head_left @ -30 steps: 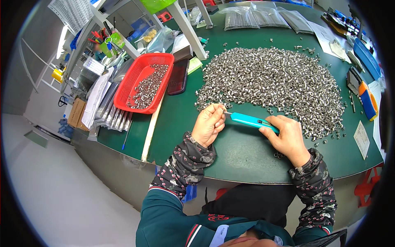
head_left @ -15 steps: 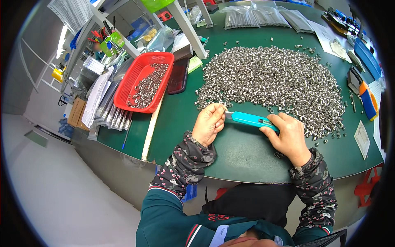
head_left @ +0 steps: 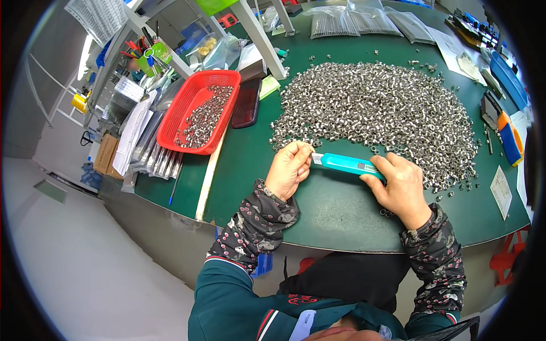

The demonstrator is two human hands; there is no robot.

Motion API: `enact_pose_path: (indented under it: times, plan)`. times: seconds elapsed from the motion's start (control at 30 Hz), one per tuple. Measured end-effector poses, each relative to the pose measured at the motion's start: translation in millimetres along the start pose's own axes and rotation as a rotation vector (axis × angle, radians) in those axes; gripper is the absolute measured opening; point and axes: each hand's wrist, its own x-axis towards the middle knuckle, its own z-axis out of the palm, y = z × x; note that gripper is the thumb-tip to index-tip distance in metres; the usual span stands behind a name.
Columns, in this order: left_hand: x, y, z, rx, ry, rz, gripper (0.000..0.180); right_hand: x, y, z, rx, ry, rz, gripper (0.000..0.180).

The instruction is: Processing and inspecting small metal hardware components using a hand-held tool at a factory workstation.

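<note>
Head view: nearest, between two dark patterned sleeves (head_left: 253, 224), a bare stretch of green desk (head_left: 341, 224) shows. Above it, the right hand (head_left: 402, 189) wraps thumb and fingers around the rear of a turquoise utility knife (head_left: 344, 163), whose short blade (head_left: 317, 159) points left. The left hand (head_left: 290, 170) is curled closed, thumb and fingertips pinched at the blade's tip; whether a small part sits between them is too fine to tell. With edge and skin this close, good handling likely means light, short moves, a firm pinch and fingertips clear of the edge. Just beyond spreads a heap of small metal rings (head_left: 375, 113); leftward, a red basket (head_left: 177, 116) holds similar-looking pieces. Clear bags (head_left: 333, 24) lie farthest.
</note>
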Motion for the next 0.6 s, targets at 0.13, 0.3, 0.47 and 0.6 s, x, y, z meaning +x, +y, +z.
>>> enact_pose_path:
  times: [0.13,0.3,0.47,0.6]
  plan:
    - [0.2,-1.8,-2.2,0.007,0.013,-0.003,0.014,0.3,-0.4,0.0,-0.004,0.004,-0.005,0.024]
    - [-0.2,-1.3,-1.6,0.02,0.005,-0.005,0.014,0.0,-0.4,-0.7,-0.008,0.002,-0.007,0.024]
    - [-0.3,0.1,-0.4,0.089,0.031,-0.012,0.015,-0.1,0.7,0.6,-0.008,0.0,-0.012,0.024]
    - [-0.4,0.0,-1.4,0.107,0.038,-0.02,0.015,-0.2,0.6,0.2,-0.011,-0.009,-0.016,0.023]
